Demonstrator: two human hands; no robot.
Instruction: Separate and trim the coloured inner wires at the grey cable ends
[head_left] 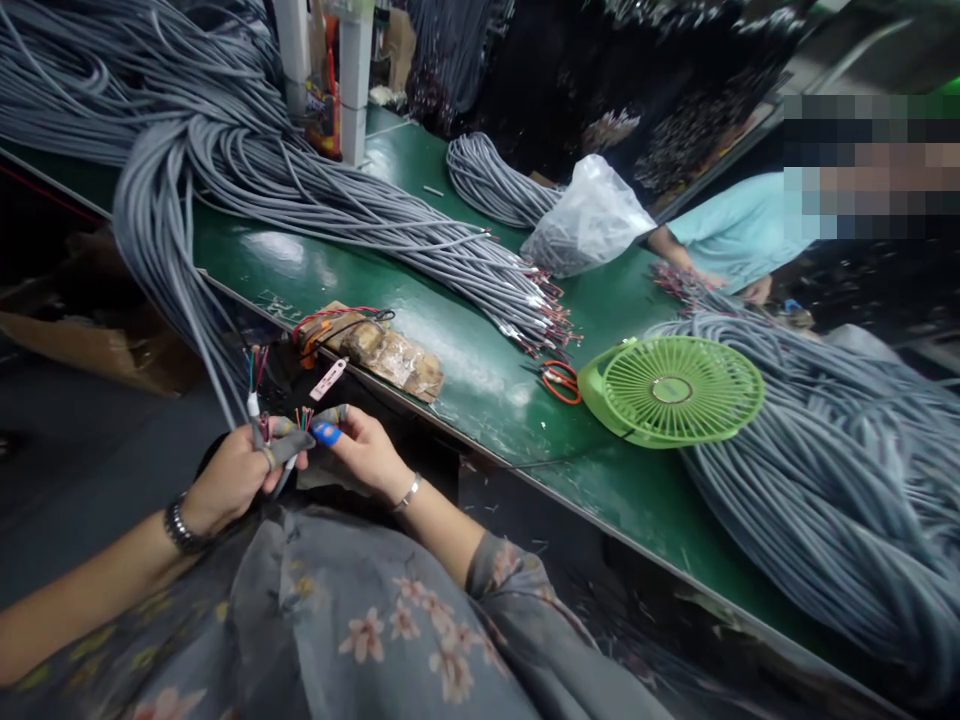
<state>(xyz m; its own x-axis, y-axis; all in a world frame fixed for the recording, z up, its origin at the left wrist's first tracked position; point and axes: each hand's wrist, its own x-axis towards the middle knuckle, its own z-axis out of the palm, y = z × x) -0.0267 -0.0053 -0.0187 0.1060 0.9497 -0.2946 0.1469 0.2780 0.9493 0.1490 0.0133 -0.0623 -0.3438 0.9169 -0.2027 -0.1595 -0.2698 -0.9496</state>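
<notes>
hands [234, 476] meet at grey cables [257, 432] with splayed coloured wires [257, 370].

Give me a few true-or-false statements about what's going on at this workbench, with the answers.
1. The left hand holds a grey cable. True.
2. The right hand has blue wrapping on its thumb. True.
3. The right wrist is bare. False: it wears a bracelet.
4. A desk fan sits on the green table. True.
5. The desk fan is orange. False: it is green.
</notes>
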